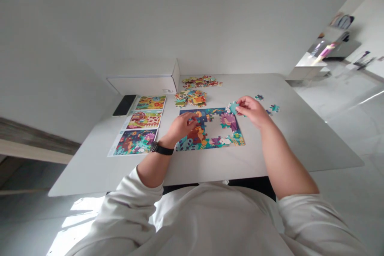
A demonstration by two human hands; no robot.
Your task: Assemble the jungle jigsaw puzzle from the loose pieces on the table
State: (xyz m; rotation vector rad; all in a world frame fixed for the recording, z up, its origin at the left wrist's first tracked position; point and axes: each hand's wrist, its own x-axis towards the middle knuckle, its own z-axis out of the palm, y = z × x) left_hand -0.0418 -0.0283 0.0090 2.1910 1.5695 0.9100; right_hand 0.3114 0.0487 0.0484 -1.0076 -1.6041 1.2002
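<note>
A dark, colourful puzzle (196, 141) lies on the table with a gap in its middle where the tabletop shows. My right hand (251, 110) pinches a teal puzzle piece (233, 107) over the puzzle's upper right corner. Above the puzzle's left part is my left hand (182, 127), its fingers curled; whether anything is between them is too small to tell. Several loose teal pieces lie right of my right hand, one of them (274, 108) farthest right. A printed sheet with three pictures (135, 142) lies to the left of the puzzle.
A white box (142, 85) stands at the table's back left, with a black phone (124, 105) in front of it. Two piles of pieces, one orange (192, 98) and one red and green (201, 81), lie behind the puzzle. The grey table (312, 140) meets a wall behind.
</note>
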